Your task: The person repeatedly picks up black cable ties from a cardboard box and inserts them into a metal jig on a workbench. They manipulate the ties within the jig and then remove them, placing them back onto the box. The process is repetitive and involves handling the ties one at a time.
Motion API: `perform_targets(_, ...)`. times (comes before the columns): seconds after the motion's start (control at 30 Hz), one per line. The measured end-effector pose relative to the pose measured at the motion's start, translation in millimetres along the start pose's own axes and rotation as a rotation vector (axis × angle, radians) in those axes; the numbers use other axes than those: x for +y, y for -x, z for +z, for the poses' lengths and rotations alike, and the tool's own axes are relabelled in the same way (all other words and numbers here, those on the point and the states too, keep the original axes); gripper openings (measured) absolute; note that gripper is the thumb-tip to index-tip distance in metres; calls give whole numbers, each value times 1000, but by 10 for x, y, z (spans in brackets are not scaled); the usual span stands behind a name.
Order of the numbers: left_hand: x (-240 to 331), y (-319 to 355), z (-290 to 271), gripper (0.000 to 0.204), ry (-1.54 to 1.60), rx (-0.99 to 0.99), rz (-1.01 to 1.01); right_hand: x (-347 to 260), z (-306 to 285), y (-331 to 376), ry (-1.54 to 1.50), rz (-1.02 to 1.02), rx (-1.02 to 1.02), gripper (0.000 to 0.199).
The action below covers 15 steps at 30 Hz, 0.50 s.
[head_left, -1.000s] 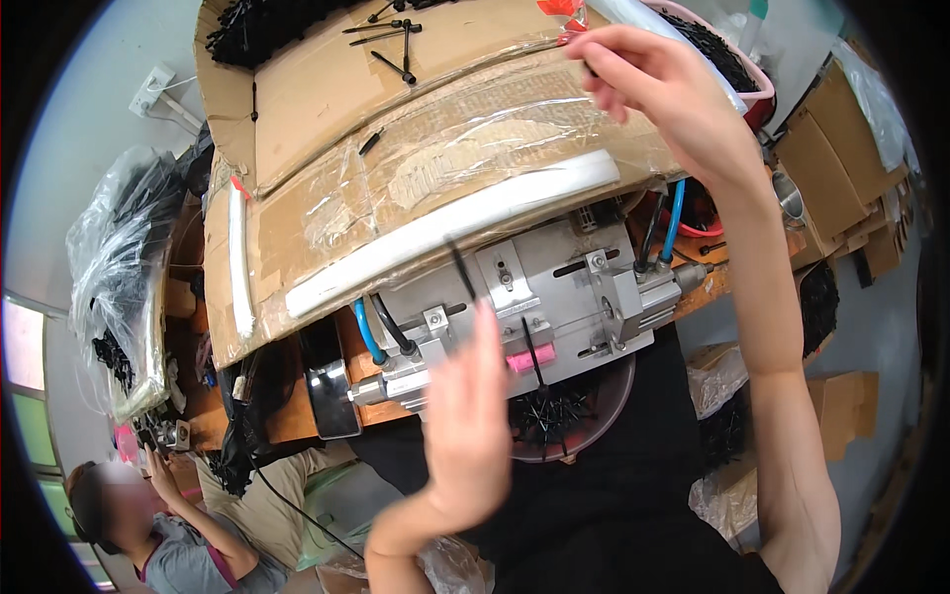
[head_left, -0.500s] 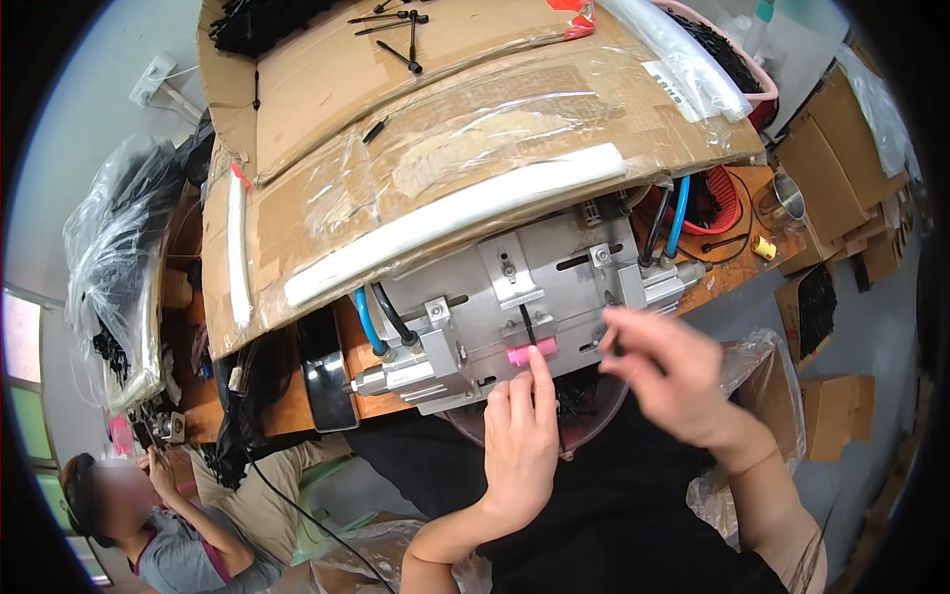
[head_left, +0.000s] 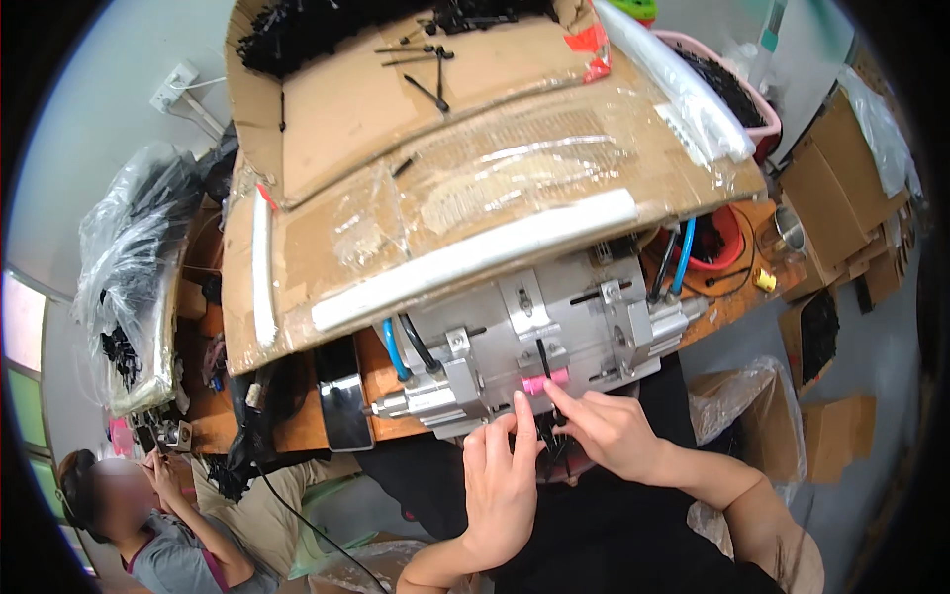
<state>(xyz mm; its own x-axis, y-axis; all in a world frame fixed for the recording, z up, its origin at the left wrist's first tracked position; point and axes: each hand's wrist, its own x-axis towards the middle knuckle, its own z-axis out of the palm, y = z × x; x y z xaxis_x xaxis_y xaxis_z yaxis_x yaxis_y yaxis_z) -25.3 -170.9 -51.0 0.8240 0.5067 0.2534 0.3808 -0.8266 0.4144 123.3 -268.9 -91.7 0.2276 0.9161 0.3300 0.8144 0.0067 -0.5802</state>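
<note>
Right fingers at pink piece, left fingers near; undersides hidden, cannot tell grip.

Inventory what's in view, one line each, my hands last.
Metal fixture: one, silver, centre
Pink block: one, pink, front of fixture
Black strip: one, black, at pink block
Blue tubes: two, blue, fixture's two ends
Cardboard box: one large, brown, beyond fixture
Black parts: uncountable, black, back of box
White strips: two, white, box's front and left edges
Red basket: one, red, right of fixture
Metal cup: one, silver, right table edge
Pink tub: one, pink, upper right
Other boxes: several, brown, right floor
Table: one, brown, under fixture
Co-worker: one, grey shirt, lower left
Left hand: one, bare, near pink block
Right hand: one, bare, fingertip at pink block
</note>
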Motion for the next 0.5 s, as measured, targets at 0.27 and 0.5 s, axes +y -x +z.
perform_targets(0.27,-726,-1833,-736,52,111,315,257,411,-1247,-1404,274,-237,382,54)
perform_targets(0.5,-1146,-4355,-717,53,105,177,2,1878,-2421,-3977,337,-88,760,51)
